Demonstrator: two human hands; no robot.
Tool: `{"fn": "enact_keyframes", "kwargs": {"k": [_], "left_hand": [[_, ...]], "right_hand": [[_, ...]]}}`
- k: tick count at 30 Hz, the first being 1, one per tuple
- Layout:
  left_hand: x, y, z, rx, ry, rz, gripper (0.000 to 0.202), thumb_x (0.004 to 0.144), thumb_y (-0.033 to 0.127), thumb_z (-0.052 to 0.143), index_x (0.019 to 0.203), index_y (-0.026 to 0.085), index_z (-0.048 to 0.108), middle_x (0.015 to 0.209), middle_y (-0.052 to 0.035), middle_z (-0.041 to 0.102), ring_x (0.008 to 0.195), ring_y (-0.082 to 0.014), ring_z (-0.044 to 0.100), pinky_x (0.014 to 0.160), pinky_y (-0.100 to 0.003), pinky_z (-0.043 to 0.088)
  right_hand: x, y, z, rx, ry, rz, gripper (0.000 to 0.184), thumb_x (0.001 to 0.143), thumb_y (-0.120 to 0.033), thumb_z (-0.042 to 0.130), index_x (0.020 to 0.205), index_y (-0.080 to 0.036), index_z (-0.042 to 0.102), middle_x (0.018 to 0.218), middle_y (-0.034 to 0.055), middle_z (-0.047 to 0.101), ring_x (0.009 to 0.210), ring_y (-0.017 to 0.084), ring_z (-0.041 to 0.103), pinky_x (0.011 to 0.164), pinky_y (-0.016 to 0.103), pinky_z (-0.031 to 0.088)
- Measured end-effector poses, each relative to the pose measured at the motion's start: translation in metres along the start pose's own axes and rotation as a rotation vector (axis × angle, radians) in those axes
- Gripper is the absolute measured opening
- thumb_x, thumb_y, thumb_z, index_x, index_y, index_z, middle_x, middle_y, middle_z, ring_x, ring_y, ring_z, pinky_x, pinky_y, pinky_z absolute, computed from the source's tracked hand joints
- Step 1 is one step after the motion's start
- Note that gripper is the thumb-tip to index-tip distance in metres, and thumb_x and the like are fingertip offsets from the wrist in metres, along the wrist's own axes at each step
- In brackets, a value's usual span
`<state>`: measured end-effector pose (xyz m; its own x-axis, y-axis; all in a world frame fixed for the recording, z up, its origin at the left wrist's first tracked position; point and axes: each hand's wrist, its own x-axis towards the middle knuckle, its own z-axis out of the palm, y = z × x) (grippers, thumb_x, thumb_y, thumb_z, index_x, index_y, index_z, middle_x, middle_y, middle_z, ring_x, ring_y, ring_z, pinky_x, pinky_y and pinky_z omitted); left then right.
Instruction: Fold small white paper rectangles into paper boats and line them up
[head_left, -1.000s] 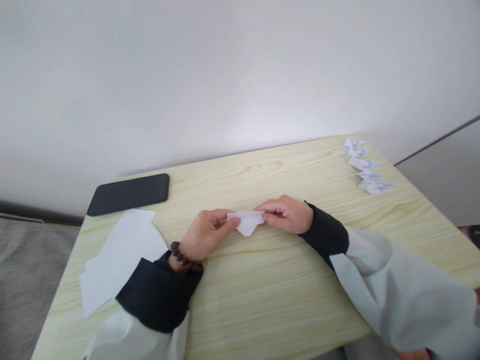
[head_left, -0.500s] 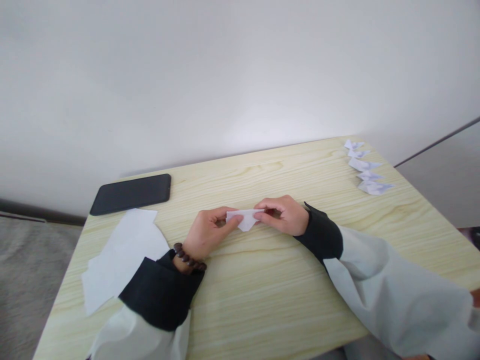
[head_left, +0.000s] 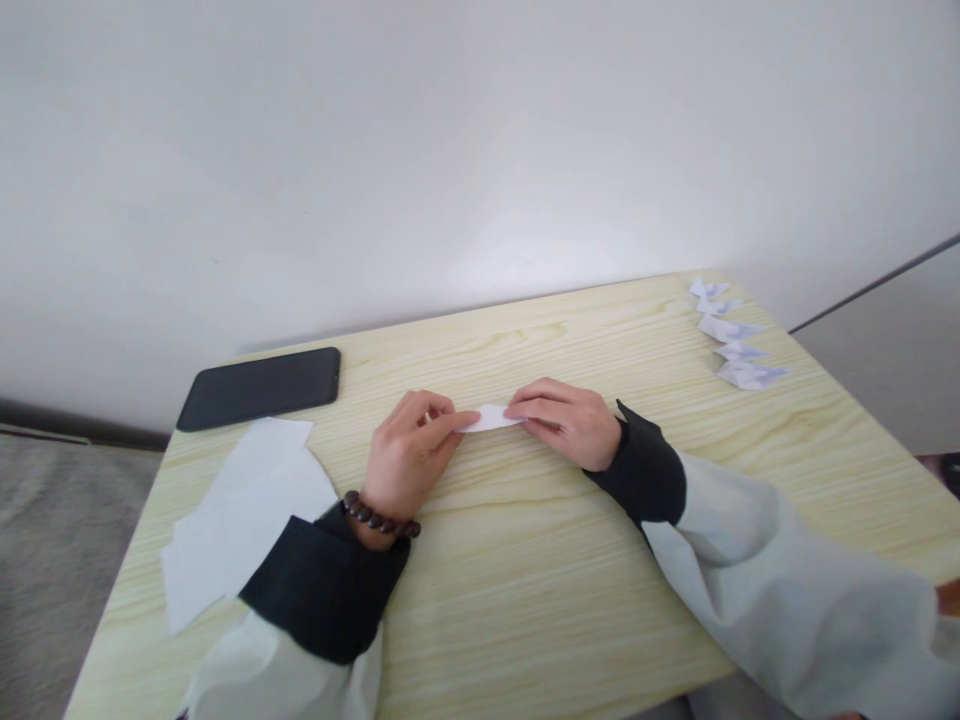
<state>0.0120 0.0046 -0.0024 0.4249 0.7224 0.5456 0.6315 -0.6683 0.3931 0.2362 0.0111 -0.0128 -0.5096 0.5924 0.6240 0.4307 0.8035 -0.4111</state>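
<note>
A small folded piece of white paper (head_left: 493,418) lies on the light wooden table (head_left: 525,560), near its middle. My left hand (head_left: 409,455), with a dark bead bracelet at the wrist, presses its fingertips on the paper's left end. My right hand (head_left: 564,422) presses down on the right end with fingers held together. Only a narrow strip of the paper shows between the two hands. Both arms wear dark cuffs and pale sleeves.
A black phone (head_left: 260,387) lies face down at the table's back left. Loose white paper sheets (head_left: 240,510) lie at the left edge. Several small folded paper pieces (head_left: 731,340) sit in a row at the back right. A white wall stands behind.
The folded paper was held slightly up with a triangular flap hanging down; now it is pressed flat on the table. Both hands lowered and their fingers flattened onto it.
</note>
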Motion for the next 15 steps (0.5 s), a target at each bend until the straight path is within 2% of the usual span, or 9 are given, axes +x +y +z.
{"fn": "enact_keyframes", "kwargs": {"k": [5, 10, 15], "left_hand": [[-0.0017, -0.0033, 0.0033, 0.100, -0.108, 0.043, 0.014, 0.083, 0.024, 0.059, 0.091, 0.023, 0.071, 0.081, -0.0034, 0.063, 0.072, -0.0144, 0.054, 0.065, -0.027, 0.046], [-0.0007, -0.0034, 0.0041, 0.021, -0.170, -0.032, 0.020, 0.087, 0.028, 0.053, 0.091, 0.019, 0.070, 0.083, -0.0051, 0.064, 0.079, -0.0169, 0.054, 0.072, -0.031, 0.047], [0.0009, -0.0028, 0.0041, 0.008, -0.249, -0.105, 0.024, 0.090, 0.029, 0.047, 0.099, 0.017, 0.066, 0.086, -0.0054, 0.065, 0.081, -0.0179, 0.055, 0.075, -0.033, 0.046]], "right_hand": [[-0.0002, 0.0049, 0.0024, -0.094, -0.077, 0.024, 0.012, 0.084, -0.014, 0.055, 0.085, -0.017, 0.067, 0.085, 0.0067, 0.066, 0.078, 0.017, 0.058, 0.073, 0.031, 0.049], [-0.0001, 0.0054, 0.0021, -0.059, -0.067, 0.143, 0.017, 0.087, -0.024, 0.055, 0.080, -0.017, 0.068, 0.078, 0.0062, 0.063, 0.074, 0.016, 0.056, 0.070, 0.030, 0.047], [0.0019, 0.0027, -0.0005, -0.008, -0.112, 0.236, 0.015, 0.088, -0.024, 0.053, 0.088, -0.016, 0.066, 0.074, 0.0042, 0.063, 0.070, 0.014, 0.055, 0.067, 0.027, 0.045]]}}
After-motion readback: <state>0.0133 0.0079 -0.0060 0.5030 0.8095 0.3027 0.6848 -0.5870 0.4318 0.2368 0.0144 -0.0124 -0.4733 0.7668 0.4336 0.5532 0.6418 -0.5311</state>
